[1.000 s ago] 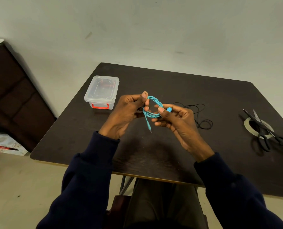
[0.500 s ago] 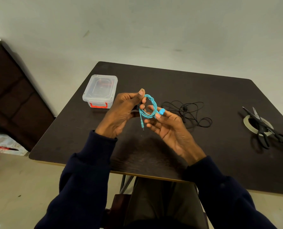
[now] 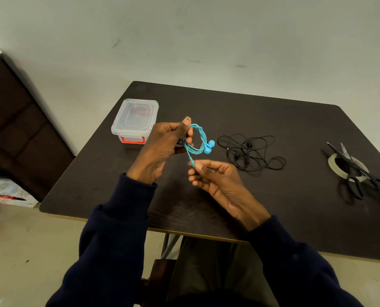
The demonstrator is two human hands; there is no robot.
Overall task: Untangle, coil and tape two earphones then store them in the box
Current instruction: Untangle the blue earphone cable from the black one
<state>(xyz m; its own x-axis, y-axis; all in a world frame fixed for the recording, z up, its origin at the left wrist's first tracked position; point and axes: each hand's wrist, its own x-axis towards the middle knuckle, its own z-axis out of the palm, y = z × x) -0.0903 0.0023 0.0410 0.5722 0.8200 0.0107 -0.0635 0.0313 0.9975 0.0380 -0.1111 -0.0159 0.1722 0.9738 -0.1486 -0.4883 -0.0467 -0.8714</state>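
Note:
My left hand [image 3: 162, 149] pinches a coiled blue earphone [image 3: 199, 139] above the table, its two earbuds hanging at the coil's right side. The blue plug end drops from the coil into the fingertips of my right hand [image 3: 215, 178], which pinch it just below the coil. A black earphone [image 3: 251, 151] lies in a loose tangle on the table to the right of my hands. The clear plastic box [image 3: 136, 119] with red latches stands closed at the table's left, just beyond my left hand.
A roll of tape [image 3: 339, 167] lies at the table's right edge with black scissors [image 3: 359, 173] across it. The dark table [image 3: 273, 207] stands against a pale wall. A dark cabinet [image 3: 14, 129] is on the floor to the left.
My right hand has let go of the coil's side and dropped lower to pinch the plug end. The earbuds now hang free, and the coil stays in my left hand.

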